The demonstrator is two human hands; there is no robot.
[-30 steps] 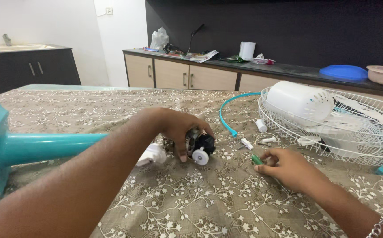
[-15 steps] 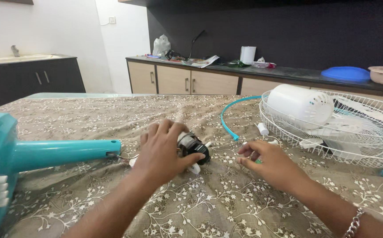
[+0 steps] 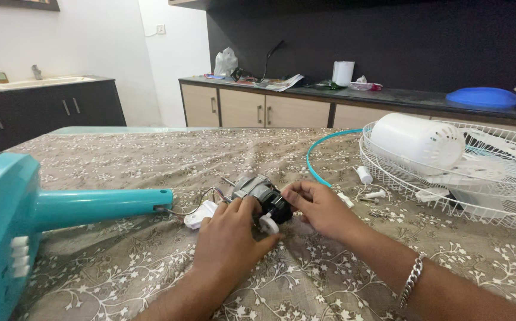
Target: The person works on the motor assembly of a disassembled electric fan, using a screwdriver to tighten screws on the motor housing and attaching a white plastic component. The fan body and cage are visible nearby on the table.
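Note:
A small fan motor [image 3: 257, 194] with a metal body, a black end and a white knob lies on the patterned tablecloth. My left hand [image 3: 229, 238] grips it from the near side, fingers over its body. My right hand [image 3: 320, 208] touches its black end from the right; whether it still holds a small tool is hidden. Thin wires run from the motor to the teal fan stand [image 3: 97, 204] lying on its side at the left.
A white wire fan guard [image 3: 496, 196] holding a white motor cover [image 3: 415, 141] sits at the right, with a teal ring [image 3: 317, 151] beside it. Small white parts [image 3: 364, 174] lie near the guard. A counter with clutter runs along the back wall.
My right hand has moved left onto the motor's black end. My left hand has shifted to grip the motor from the near side, and the view has drawn closer.

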